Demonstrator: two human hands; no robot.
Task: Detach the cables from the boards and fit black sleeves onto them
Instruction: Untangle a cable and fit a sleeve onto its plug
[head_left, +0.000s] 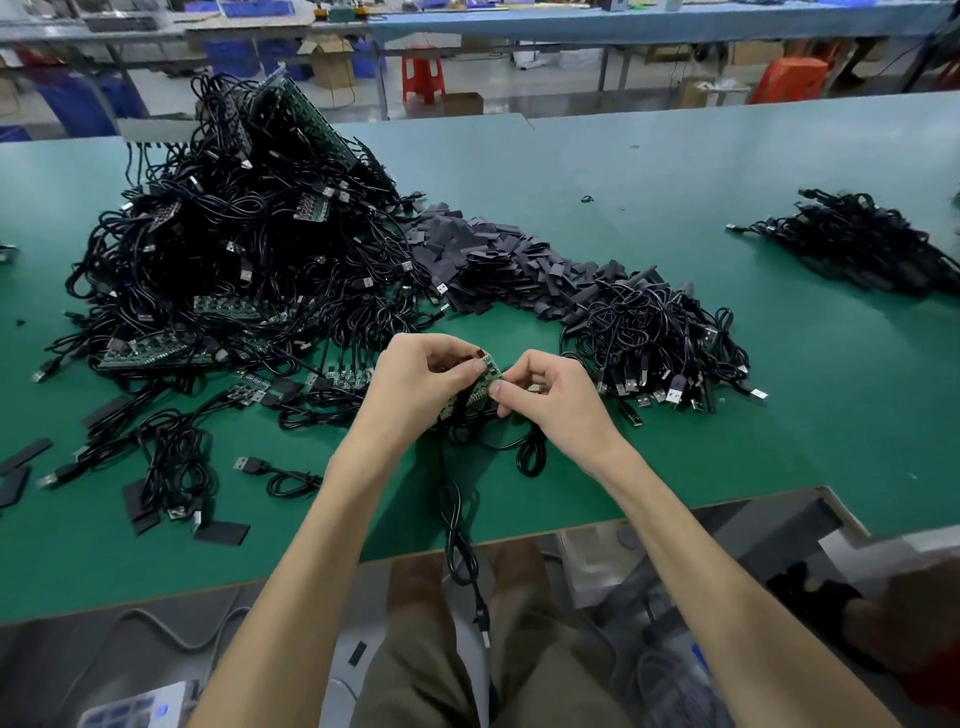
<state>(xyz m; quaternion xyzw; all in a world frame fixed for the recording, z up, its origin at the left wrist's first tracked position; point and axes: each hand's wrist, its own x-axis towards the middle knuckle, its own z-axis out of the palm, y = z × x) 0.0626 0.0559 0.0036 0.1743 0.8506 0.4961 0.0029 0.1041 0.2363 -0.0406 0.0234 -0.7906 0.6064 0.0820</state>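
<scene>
**Detaching stage, seen from the head camera.** The left hand (415, 379) holds a small green board (485, 382) just above the desk (675, 182), near its front edge. The right hand (550, 400) pinches the board's near end. Each grip is clamped on the board, though it cannot be told whether the right fingertips hold the board itself or a cable joint. Black cables (457, 540) hang from the board, one trailing over the desk edge.

Judged from the layout, most of the work is not yet done. A tall heap of boards with cables attached (234, 249) fills the left. The pile of loose cables (660, 338) right of the hands appears detached, and black sleeves (498, 265) lie between the two heaps. The far-right bundle (862, 244) may be finished, but no sleeves can be made out on it.
</scene>
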